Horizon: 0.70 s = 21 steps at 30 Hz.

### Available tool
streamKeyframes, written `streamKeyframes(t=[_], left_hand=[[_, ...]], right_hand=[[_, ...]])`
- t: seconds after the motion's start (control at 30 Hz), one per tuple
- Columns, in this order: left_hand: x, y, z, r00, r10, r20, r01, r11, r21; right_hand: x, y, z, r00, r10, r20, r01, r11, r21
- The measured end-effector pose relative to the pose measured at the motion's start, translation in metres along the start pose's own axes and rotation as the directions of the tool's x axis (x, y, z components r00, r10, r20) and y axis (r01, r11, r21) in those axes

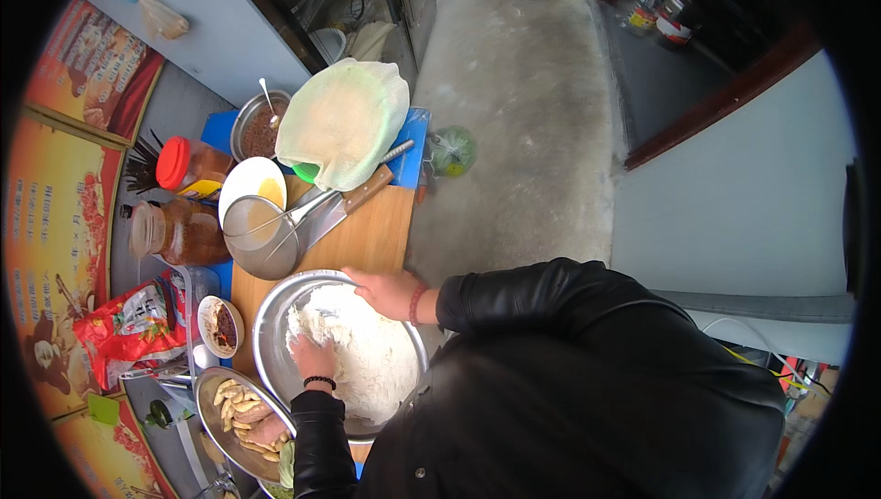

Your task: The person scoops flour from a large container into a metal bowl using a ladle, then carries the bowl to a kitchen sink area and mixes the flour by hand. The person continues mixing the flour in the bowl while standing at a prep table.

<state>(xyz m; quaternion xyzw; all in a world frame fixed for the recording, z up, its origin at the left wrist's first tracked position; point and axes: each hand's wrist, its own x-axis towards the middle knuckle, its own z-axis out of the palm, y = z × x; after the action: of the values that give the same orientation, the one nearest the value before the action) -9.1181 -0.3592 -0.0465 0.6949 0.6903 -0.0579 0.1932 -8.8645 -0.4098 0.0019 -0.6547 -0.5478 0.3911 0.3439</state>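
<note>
A large metal bowl (264, 354) holding white flour (375, 361) stands on the wooden board in front of me. My left hand (313, 360), with a dark beaded bracelet at the wrist, reaches into the flour near the bowl's far side; its fingertips are partly hidden. At the bowl's rim is my right hand (389, 292), with a red bracelet, holding the edge. A round mesh strainer (261, 241) lies beyond the bowl, partly over a white plate (237, 179) with yellowish powder. Next to it, a wooden-handled knife (368, 189) rests on the board (375, 230).
A metal basin of tan, finger-shaped pieces (241, 409) sits beside the flour bowl. A small bowl of dark paste (224, 328), a red package (134, 323), lidded jars (196, 227), a cloth-covered container (341, 120) and a pan with a spoon (258, 130) stand around.
</note>
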Motion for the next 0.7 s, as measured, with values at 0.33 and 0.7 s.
streamKeyframes(t=[0.33,0.7], left_hand=[[-0.061,0.112,0.005,0.874,0.441,0.206,-0.469,0.875,0.116],[-0.015,0.061,0.002,0.737,0.629,0.248,-0.676,0.684,0.274]], right_hand=[[0.007,0.007,0.007,0.993,-0.100,-0.059,0.102,0.995,0.016],[0.005,-0.011,0.010,0.997,0.024,0.071,-0.018,0.997,-0.080]])
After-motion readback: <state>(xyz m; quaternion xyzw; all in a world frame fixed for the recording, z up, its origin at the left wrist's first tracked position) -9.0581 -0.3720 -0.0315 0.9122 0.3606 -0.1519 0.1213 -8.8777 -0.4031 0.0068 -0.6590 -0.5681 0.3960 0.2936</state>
